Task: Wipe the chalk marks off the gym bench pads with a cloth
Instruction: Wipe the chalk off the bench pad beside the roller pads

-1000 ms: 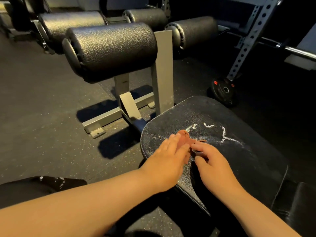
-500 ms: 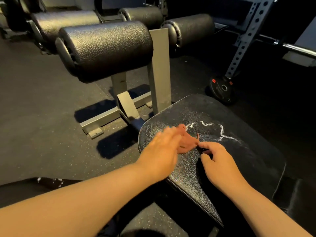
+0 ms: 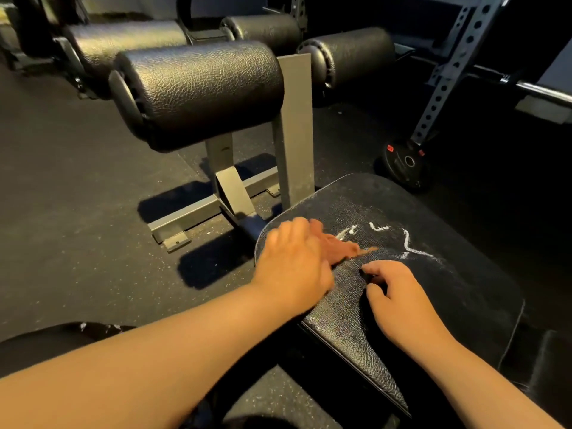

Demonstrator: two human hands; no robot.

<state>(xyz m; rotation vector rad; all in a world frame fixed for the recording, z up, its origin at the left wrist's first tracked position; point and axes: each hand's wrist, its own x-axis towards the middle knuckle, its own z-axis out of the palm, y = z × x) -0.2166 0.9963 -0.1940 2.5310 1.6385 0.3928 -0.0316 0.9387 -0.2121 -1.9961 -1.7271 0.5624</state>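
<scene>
Released by the loosely curled, empty right hand (image 3: 399,301), the cloth (image 3: 339,246) was pinned on the bench pad (image 3: 458,308) under the left hand (image 3: 292,267), its grip blurred beyond telling; chalk marks (image 3: 408,243) were left at three o'clock.

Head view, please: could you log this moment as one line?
left hand: presses reddish-brown cloth on black textured bench pad | right hand: rests on pad | white chalk marks: present

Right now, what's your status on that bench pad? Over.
Left hand on reddish cloth, grip blurred. Right hand resting on bench pad, holding nothing. Chalk marks unwiped beyond cloth. Nothing blocking them.
</scene>
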